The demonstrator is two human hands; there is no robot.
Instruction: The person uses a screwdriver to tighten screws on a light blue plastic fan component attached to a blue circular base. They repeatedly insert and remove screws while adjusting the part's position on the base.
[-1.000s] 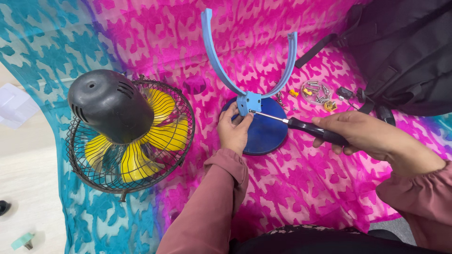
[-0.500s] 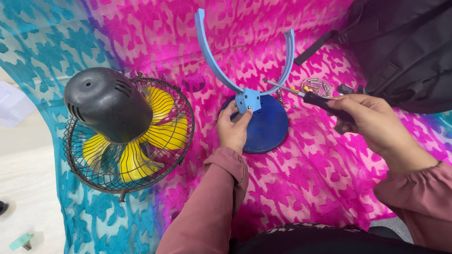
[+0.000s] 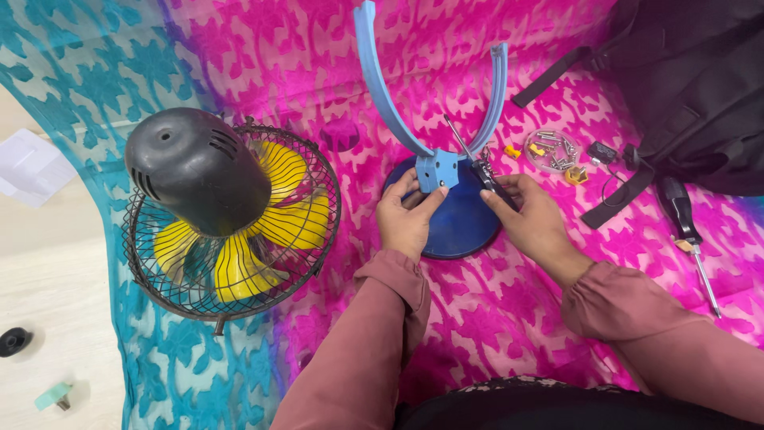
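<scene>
The right hand [image 3: 532, 219] has swung its slim black-handled screwdriver [image 3: 475, 163] upright behind the blue plastic U-shaped fan stand [image 3: 437, 169], which the left hand [image 3: 407, 219] grips.

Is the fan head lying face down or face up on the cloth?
Face down: the fan head rests grille-down on the cloth, its black motor housing pointing up.

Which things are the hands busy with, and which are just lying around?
Busy with:
left hand on blue fan stand
right hand holding screwdriver

Lying around:
fan head
dish of screws
second screwdriver
black bag
</scene>
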